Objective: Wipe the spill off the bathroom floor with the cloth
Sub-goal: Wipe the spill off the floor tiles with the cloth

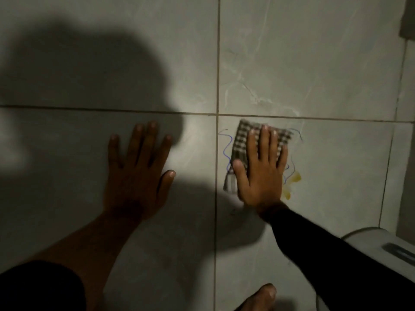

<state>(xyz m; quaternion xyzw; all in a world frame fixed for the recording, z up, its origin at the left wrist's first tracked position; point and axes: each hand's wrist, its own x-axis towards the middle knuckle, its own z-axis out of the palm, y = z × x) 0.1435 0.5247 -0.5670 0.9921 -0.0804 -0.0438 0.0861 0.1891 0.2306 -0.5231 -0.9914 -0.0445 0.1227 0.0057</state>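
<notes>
Bare toes (263, 296) at the bottom edge mark where a person crouches on a tiled bathroom floor (325, 63). Fingers (265, 140) of the right hand (260, 171) lie spread and flat, pressing rather than gripping a checked cloth (241, 142) whose edges show past the fingertips and thumb. Just right of the cloth, a yellow spill (293, 181) remains, with thin blue lines (225, 147) either side; wiping looks underway, not finished. Left of the cloth, the left hand (139, 167) rests open, empty
</notes>
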